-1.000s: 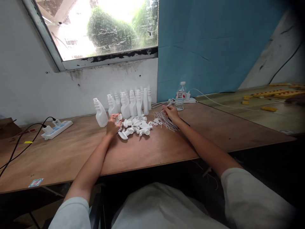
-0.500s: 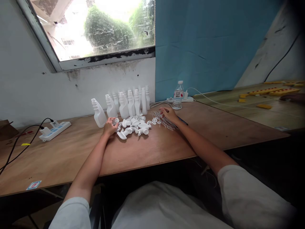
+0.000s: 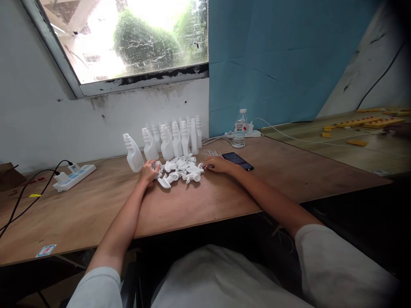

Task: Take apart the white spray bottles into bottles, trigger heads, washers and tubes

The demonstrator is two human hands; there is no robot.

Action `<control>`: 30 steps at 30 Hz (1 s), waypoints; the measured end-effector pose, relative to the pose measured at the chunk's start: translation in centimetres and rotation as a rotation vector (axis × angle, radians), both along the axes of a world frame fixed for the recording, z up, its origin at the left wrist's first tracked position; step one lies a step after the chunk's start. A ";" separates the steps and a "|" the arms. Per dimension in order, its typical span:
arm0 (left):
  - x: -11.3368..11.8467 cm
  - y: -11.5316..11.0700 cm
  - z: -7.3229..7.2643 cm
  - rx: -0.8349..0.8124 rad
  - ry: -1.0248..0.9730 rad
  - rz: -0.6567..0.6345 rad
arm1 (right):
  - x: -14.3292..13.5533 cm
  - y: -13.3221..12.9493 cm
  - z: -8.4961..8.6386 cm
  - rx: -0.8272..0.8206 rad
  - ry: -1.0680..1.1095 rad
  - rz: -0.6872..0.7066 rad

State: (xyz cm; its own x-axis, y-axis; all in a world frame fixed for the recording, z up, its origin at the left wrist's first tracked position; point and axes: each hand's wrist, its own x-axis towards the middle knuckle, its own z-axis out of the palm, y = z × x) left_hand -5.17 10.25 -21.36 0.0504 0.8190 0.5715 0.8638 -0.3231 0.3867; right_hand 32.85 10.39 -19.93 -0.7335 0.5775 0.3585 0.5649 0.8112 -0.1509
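Note:
White spray heads lie in a loose pile on the brown table. At the pile's left edge my left hand is closed round a white spray head, partly hidden by the fingers. My right hand is at the pile's right edge, fingers bent together; what they hold, if anything, is too small to make out. Thin white tubes show just behind my right hand. Several white bottles without tops stand behind the pile, along the wall.
A dark phone lies right of my right hand. A water bottle stands behind it. A power strip with black cables is at the left. Yellow parts and a person's blurred hand are at the far right.
My right hand has moved left and slightly nearer, from the thin tubes to the pile's right edge, uncovering the phone. My left hand has stayed almost in place.

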 end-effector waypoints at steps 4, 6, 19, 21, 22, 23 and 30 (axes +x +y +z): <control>0.1 -0.2 0.1 0.028 -0.004 0.031 | 0.0 0.3 -0.1 0.055 -0.086 0.015; 0.2 -0.4 0.2 0.060 0.003 0.036 | 0.0 0.4 -0.2 0.080 -0.117 0.018; 7.5 -4.7 1.3 0.248 0.191 -0.291 | 0.2 0.6 0.1 0.135 -0.214 0.044; 9.6 -5.7 1.2 0.240 0.252 -0.394 | 0.2 0.6 0.0 0.155 -0.225 0.051; 10.6 -6.2 1.1 0.233 0.286 -0.443 | 0.2 0.6 0.0 0.167 -0.232 0.057; 11.5 -6.6 1.0 0.224 0.323 -0.492 | 0.2 0.6 0.0 0.181 -0.239 0.067; 14.0 -7.5 0.6 0.081 0.530 -0.631 | 0.3 0.7 -0.2 0.268 -0.260 0.147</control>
State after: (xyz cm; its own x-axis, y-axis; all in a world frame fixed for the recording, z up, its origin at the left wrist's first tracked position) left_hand 8.80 2.77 -20.81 0.7659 0.5039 0.3993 0.5723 -0.8174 -0.0662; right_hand 33.20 11.04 -20.11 -0.8874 0.3707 0.2741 0.4313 0.8775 0.2097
